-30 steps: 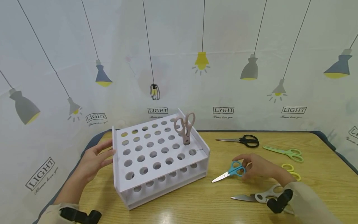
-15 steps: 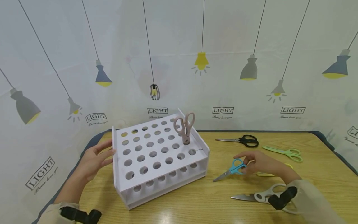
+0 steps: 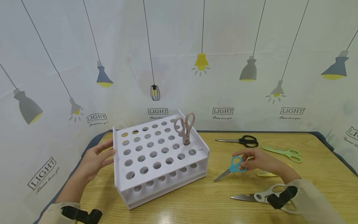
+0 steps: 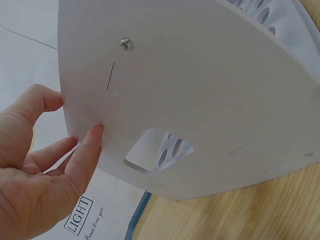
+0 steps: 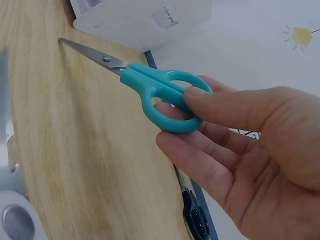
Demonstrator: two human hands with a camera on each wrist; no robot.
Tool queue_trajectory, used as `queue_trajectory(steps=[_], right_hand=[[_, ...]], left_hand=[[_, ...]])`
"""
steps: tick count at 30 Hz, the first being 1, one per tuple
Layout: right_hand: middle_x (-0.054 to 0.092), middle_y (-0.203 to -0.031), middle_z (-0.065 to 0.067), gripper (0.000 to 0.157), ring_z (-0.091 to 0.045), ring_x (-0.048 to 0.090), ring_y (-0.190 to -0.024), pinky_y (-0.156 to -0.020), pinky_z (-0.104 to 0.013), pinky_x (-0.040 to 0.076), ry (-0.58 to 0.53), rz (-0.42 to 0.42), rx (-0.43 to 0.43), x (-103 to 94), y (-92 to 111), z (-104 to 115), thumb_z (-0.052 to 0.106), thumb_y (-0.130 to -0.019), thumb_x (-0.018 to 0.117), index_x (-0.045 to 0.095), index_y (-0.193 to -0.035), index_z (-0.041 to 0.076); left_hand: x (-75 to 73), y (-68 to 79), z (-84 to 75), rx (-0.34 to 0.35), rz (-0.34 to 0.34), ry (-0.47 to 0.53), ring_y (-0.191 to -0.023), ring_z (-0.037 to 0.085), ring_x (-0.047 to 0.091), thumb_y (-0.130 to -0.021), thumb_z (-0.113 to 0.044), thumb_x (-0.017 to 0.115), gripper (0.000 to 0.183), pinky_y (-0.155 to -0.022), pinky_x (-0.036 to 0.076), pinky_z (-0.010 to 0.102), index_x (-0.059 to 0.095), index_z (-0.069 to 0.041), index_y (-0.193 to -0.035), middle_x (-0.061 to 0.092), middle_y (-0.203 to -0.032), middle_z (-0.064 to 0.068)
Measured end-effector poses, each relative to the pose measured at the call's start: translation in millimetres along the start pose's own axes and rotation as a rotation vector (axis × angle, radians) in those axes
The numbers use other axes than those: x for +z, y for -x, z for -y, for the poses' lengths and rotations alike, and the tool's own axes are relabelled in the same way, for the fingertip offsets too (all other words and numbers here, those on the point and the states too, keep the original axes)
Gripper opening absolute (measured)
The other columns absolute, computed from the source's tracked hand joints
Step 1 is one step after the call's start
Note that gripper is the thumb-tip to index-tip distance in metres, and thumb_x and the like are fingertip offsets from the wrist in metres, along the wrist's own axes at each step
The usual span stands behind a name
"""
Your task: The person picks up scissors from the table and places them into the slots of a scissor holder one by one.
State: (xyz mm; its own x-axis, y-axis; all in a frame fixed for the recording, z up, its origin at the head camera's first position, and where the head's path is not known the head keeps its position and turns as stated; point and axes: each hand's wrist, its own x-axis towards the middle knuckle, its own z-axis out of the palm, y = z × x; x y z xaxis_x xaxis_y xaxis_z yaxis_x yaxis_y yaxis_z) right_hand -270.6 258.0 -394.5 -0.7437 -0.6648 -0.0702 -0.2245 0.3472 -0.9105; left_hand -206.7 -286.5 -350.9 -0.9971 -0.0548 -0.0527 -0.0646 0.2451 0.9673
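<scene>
- Two hands are at work: the right hand (image 3: 258,160) clamps the handle of the blue scissors (image 3: 231,169) between thumb and fingers.
- These scissors are to the left of the right hand, over the table (image 3: 201,202), just right of the white rack (image 3: 161,157).
- The important relation is their long axis: it slants from the handle loops, far and right, to the tip, near and left, which looks lower. I cannot tell whether the tip touches the table.
- The left hand (image 3: 93,160), fingers apart, touches the rack's left side; the right hand is therefore the nearer one to the scissors.
- One pair, the beige-pink scissors (image 3: 186,133), stands upright in a right-hand hole of the rack.
- The white-handled scissors (image 3: 261,197) lie on the near side of the right hand, the black scissors (image 3: 246,141) on the far side.
</scene>
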Motion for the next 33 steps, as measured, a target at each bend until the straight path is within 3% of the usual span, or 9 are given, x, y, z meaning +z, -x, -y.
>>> queue_trajectory(steps=[11, 17, 24, 26, 33], right_hand=[[0.054, -0.091, -0.021, 0.045, -0.027, 0.064, -0.084, -0.077, -0.044, 0.053, -0.016, -0.024, -0.048, -6.5, -5, 20, 0.004, -0.089, 0.058, 0.043, -0.127, -0.013], [0.055, -0.089, -0.020, 0.039, -0.027, 0.064, -0.083, -0.074, -0.038, 0.055, 0.016, -0.023, -0.104, -12.9, -8, 34, 0.004, -0.089, 0.059, 0.050, -0.125, -0.007], [0.060, -0.092, -0.021, 0.032, -0.025, 0.065, -0.084, -0.075, -0.040, 0.055, 0.003, 0.005, -0.141, -17.1, -13, 58, 0.003, -0.088, 0.059, 0.060, -0.120, 0.008], [0.061, -0.094, -0.022, 0.031, -0.025, 0.065, -0.084, -0.075, -0.040, 0.055, 0.019, 0.007, -0.141, -17.8, -14, 68, 0.003, -0.088, 0.058, 0.060, -0.119, 0.007], [0.064, -0.091, -0.020, 0.038, -0.024, 0.065, -0.081, -0.072, -0.036, 0.056, 0.155, -0.008, -0.163, -21.3, -20, 96, 0.003, -0.089, 0.058, 0.050, -0.122, -0.013]], left_hand=[[0.7, 0.4, -0.4, 0.008, -0.005, -0.001, -0.096, 0.000, 0.053, -0.090, -0.026, 0.060, 0.069, -0.084, 0.049, 0.024, 0.023, -0.005, -0.145, 0.024, -0.145, 0.019], [0.0, 0.6, 0.8, 0.012, 0.007, 0.005, -0.096, 0.000, 0.053, -0.090, -0.027, 0.060, 0.070, -0.085, 0.049, 0.025, 0.023, -0.004, -0.145, 0.023, -0.145, 0.019], [0.5, 1.0, 2.6, 0.009, 0.008, 0.003, -0.096, -0.001, 0.053, -0.090, -0.027, 0.060, 0.069, -0.086, 0.049, 0.025, 0.023, -0.004, -0.145, 0.023, -0.145, 0.019], [0.3, 0.6, 2.6, 0.009, 0.008, -0.001, -0.096, 0.000, 0.053, -0.091, -0.026, 0.059, 0.069, -0.085, 0.049, 0.025, 0.023, -0.004, -0.145, 0.023, -0.145, 0.019], [0.5, 0.4, 2.1, 0.020, 0.009, 0.000, -0.096, -0.001, 0.053, -0.091, -0.026, 0.059, 0.069, -0.085, 0.049, 0.025, 0.023, -0.004, -0.145, 0.022, -0.145, 0.019]])
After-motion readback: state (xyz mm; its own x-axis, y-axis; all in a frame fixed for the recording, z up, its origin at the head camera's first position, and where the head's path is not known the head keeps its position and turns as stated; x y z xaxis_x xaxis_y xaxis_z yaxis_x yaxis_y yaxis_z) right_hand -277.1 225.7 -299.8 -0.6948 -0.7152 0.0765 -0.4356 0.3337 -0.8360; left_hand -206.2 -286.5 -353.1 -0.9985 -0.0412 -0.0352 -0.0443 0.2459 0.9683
